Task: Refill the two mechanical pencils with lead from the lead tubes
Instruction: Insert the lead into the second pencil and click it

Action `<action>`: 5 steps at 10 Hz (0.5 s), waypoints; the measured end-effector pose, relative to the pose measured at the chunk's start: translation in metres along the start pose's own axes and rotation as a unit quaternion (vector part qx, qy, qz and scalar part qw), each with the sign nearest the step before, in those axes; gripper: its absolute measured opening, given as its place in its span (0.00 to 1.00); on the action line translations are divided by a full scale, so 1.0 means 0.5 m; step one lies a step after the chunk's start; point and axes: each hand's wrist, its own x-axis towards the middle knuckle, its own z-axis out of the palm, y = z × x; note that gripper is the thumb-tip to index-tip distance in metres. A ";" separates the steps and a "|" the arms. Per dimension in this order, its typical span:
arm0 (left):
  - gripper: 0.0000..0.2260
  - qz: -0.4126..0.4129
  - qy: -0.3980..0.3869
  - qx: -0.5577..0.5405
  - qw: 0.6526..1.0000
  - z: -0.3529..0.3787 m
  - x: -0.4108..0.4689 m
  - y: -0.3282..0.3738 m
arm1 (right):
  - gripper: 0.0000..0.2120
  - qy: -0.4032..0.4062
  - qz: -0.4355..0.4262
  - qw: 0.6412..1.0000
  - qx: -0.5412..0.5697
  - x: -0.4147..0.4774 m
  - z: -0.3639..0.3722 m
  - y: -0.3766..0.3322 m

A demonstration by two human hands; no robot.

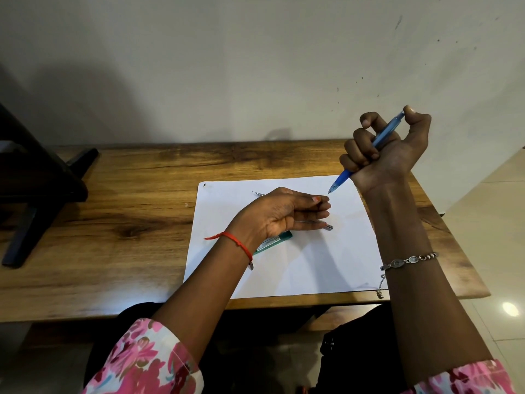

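Note:
My right hand (386,149) grips a blue mechanical pencil (343,177) in a fist above the table, thumb on its top end, tip pointing down-left over the white paper (298,265). My left hand (284,214) hovers over the paper with its fingers straight and together, pointing right. A small metallic piece (329,226) pokes out under its lower fingers; whether the hand holds it I cannot tell. A green lead tube (272,243) lies on the paper, partly hidden beneath the left wrist. A thin silvery pencil tip (257,193) shows behind the left hand.
The paper lies on a wooden table (127,223) set against a pale wall. A dark stand (34,180) occupies the table's left end. The table's right edge drops to a tiled floor (497,237).

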 end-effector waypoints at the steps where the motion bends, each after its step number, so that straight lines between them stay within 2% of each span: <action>1: 0.06 0.000 0.000 -0.001 1.000 0.000 0.001 0.000 | 0.25 0.003 0.001 1.000 -0.001 0.000 0.000 0.000; 5: 0.06 -0.004 -0.001 0.002 1.000 -0.001 0.005 -0.003 | 0.25 0.006 -0.003 1.000 -0.004 0.000 0.000 0.001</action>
